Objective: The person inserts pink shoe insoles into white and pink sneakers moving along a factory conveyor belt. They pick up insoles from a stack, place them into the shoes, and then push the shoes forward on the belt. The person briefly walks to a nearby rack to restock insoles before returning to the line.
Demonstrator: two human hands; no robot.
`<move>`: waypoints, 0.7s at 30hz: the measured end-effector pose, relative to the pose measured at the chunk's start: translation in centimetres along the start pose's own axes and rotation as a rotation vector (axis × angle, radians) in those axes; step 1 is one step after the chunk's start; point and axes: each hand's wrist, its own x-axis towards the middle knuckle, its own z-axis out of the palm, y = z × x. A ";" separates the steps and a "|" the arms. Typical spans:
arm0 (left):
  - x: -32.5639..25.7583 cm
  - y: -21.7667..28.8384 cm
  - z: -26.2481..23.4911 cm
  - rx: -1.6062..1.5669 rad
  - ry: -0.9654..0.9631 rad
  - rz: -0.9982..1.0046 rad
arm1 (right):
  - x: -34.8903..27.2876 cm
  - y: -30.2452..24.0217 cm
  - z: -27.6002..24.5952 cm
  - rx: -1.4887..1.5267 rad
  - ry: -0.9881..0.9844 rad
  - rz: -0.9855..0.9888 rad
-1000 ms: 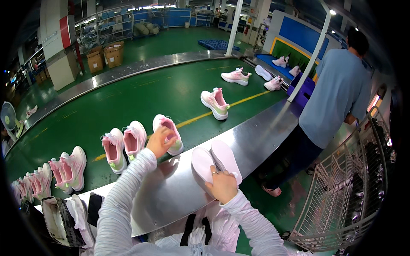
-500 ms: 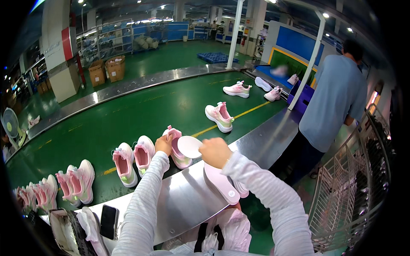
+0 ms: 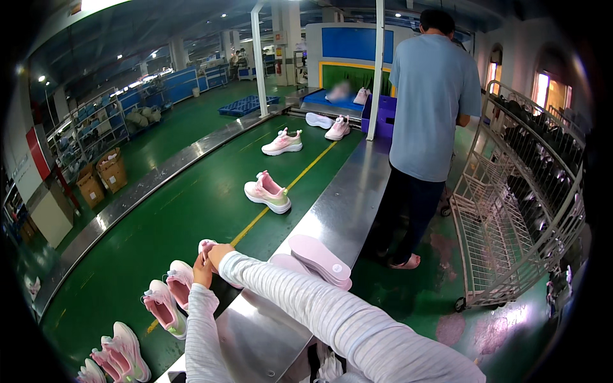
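A pink and white sneaker stands at the near edge of the green belt, mostly hidden behind my hands and sleeves. My left hand is closed on its upper part. Right beside it, my right hand bends its fingers down at the shoe's opening; what they hold, if anything, is hidden. Two more sneakers, a nearer one and one beside my left hand, sit to the left. On the metal ledge, pale pink insoles lie stacked by my right forearm.
Farther along the belt are several sneakers, including one ahead of my hands. A person in a blue shirt stands beyond the ledge, near a purple bin. A wire rack cart stands at the right.
The view has swung right. My right hand has moved left to the shoe beside my left hand; the white insole it held is now out of sight.
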 end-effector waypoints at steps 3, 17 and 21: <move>-1.5 2.9 1.8 0.043 0.045 -0.011 | -0.1 0.4 0.1 0.202 -0.040 0.097; -3.8 3.2 0.5 0.150 0.100 0.045 | -0.1 -1.3 3.3 0.243 0.014 0.070; -3.7 5.0 2.7 0.146 0.117 0.026 | -1.1 -0.4 2.9 0.213 0.008 0.055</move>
